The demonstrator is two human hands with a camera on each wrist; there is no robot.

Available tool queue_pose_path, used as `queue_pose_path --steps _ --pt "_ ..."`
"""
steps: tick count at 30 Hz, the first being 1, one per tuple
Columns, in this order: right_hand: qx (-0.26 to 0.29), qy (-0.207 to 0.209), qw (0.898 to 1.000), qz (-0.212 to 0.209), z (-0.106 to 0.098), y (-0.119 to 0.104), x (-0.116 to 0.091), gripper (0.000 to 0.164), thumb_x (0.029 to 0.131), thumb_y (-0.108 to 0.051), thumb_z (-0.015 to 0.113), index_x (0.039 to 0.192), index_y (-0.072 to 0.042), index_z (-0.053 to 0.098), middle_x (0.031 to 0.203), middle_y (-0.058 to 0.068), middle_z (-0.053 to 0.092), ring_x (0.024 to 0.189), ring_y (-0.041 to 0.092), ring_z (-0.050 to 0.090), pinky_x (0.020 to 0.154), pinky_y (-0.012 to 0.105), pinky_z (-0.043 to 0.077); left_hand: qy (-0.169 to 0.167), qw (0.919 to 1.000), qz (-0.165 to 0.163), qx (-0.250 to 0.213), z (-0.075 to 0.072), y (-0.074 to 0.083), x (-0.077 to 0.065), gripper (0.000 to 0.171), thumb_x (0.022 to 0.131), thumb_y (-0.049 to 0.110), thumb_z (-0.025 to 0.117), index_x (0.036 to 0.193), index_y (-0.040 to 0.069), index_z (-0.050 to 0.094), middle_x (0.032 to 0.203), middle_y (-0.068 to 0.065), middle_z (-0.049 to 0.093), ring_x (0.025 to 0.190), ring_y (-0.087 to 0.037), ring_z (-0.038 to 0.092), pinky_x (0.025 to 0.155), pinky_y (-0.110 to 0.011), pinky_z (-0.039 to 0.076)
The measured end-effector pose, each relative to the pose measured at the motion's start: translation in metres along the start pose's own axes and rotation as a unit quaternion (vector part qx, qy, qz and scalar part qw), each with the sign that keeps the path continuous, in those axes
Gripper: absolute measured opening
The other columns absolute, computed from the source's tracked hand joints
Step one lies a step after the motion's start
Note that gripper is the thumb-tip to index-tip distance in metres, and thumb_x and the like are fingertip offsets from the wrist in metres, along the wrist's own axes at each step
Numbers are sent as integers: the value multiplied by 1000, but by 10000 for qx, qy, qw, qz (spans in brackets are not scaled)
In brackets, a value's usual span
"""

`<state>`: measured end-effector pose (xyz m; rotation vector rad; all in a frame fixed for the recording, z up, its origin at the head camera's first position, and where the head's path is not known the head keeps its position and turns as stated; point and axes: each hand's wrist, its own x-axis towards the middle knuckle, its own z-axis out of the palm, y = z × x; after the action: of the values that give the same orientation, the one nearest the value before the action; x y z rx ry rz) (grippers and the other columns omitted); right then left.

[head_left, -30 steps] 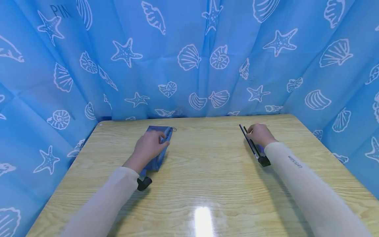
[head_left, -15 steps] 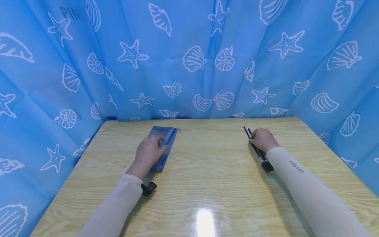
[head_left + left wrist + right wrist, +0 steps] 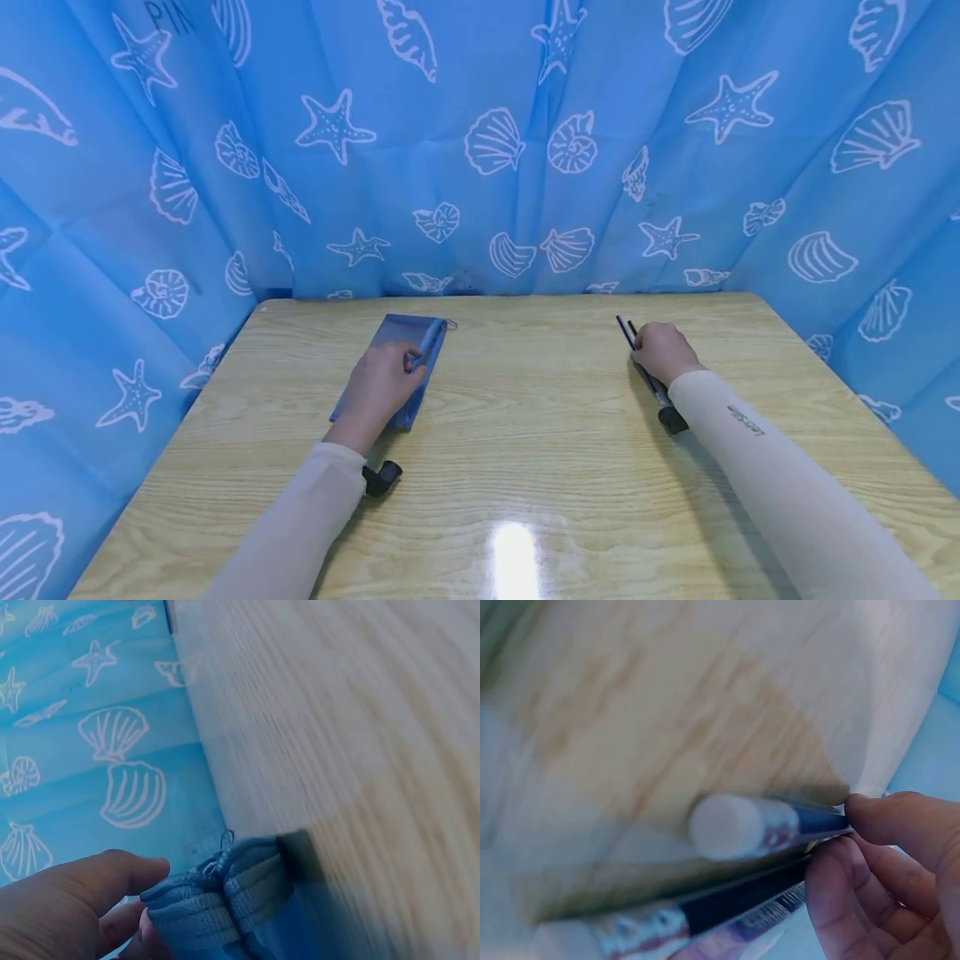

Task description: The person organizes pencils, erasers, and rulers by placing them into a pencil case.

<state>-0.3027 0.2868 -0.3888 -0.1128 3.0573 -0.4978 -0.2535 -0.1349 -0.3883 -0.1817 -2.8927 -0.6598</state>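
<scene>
On the left of the table lies a blue see-through zip pouch (image 3: 397, 327). My left hand (image 3: 382, 375) is over its right part, thumb and fingers pinching the zipped edge; in the left wrist view the two zip tapes (image 3: 259, 881) stand slightly parted. At the right, my right hand (image 3: 663, 350) pinches a dark blue pencil (image 3: 821, 820) between thumb and fingers, its white eraser end towards the camera. A second dark pencil (image 3: 742, 891) with a white eraser runs just below it, beside a purple-and-white item with a barcode (image 3: 780, 907), partly hidden by the fingers.
The wood-grain table (image 3: 517, 400) spreads between the hands. A blue curtain (image 3: 450, 183) with white shells and starfish hangs along the back and both sides. A small ring (image 3: 451, 324) sticks out at the pouch's far corner.
The head view has shifted slightly. My left hand has drawn a little nearer along the pouch, showing more of its far part. The purple patch under my right hand has gone from the head view.
</scene>
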Motion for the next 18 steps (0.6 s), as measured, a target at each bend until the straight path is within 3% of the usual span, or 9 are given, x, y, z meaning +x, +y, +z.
queue_pose_path --steps 18 --pt "107 129 9997 162 2 -1 2 13 87 -7 65 83 3 72 81 15 70 66 24 58 60 35 47 178 9992 -64 -352 2 -3 -1 26 90 21 65 114 13 72 74 4 62 55 -12 54 51 -28 42"
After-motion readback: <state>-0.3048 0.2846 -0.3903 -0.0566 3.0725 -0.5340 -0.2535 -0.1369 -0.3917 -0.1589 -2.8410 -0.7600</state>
